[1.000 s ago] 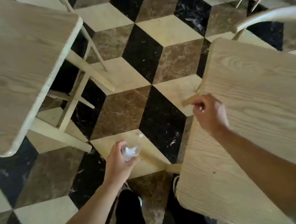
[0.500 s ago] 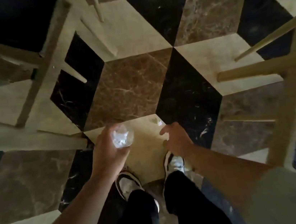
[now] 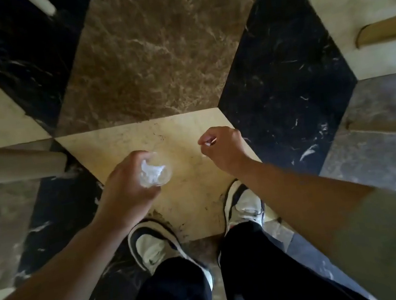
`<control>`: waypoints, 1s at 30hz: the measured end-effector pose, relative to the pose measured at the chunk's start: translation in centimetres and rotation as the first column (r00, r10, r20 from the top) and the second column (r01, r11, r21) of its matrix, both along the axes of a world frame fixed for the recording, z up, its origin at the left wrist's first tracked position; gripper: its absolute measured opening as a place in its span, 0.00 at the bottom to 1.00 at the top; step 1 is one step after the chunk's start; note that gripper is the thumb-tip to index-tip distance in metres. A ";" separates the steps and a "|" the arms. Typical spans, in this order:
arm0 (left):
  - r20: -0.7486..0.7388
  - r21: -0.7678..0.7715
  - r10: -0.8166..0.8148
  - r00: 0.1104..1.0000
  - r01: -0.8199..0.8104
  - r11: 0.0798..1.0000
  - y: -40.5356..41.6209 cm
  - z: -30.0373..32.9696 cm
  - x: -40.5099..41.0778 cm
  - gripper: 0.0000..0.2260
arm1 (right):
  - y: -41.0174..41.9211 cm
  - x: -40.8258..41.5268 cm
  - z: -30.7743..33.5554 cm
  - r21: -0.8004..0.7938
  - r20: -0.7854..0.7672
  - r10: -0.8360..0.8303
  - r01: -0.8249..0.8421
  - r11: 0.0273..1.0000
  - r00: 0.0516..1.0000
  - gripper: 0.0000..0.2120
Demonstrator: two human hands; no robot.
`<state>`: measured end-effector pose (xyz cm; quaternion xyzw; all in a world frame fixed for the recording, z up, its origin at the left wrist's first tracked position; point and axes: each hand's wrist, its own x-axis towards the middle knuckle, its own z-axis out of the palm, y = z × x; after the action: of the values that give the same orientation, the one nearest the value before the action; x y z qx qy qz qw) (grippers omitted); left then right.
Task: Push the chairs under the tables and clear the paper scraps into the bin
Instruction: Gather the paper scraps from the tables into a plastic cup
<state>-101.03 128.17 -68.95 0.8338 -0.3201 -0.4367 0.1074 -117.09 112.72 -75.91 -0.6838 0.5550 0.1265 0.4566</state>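
Observation:
I look straight down at the marble floor between my feet. My left hand (image 3: 127, 184) grips a clear plastic cup (image 3: 155, 171) stuffed with crumpled white paper. My right hand (image 3: 221, 146) hovers low over the cream tile (image 3: 188, 196), its fingers pinched on a small white paper scrap (image 3: 208, 143). The two hands are a short gap apart. No bin and no chair seat shows in this view.
A pale wooden furniture leg (image 3: 14, 162) lies close on the left, level with my left hand. Two more wooden foot ends (image 3: 385, 30) show at the right edge. My black-and-white shoes (image 3: 154, 246) stand on the cream tile's near edge.
I have bent down from table height to the floor. My right hand left the table edge, reached to the cream tile and closed on a small scrap. The left hand kept the cup.

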 end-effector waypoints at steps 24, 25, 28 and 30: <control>0.021 -0.412 0.210 0.977 -0.183 0.893 0.6 55.4 -0.6 0.21 | -1.9 10.1 67.7 0.097 0.038 0.952 -0.949 0.299 0.303 0.34; 0.039 -0.435 0.258 0.965 -0.216 0.874 1.2 56.8 -0.1 0.21 | -1.9 11.1 69.6 0.032 0.058 0.948 -0.950 0.311 0.312 0.34; 0.068 -0.505 0.397 0.915 -0.311 0.805 4.8 60.8 1.7 0.21 | 0.0 14.0 75.3 -0.047 0.159 0.904 -0.912 0.407 0.396 0.27; 0.095 -0.540 0.452 0.887 -0.335 0.772 7.7 62.7 2.7 0.21 | 2.7 15.8 77.9 -0.066 0.132 0.935 -0.938 0.341 0.330 0.25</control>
<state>-98.34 135.91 -6.26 0.8666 -0.2509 -0.2094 0.3771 -101.27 115.41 1.98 -0.8804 0.0252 0.3213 0.3478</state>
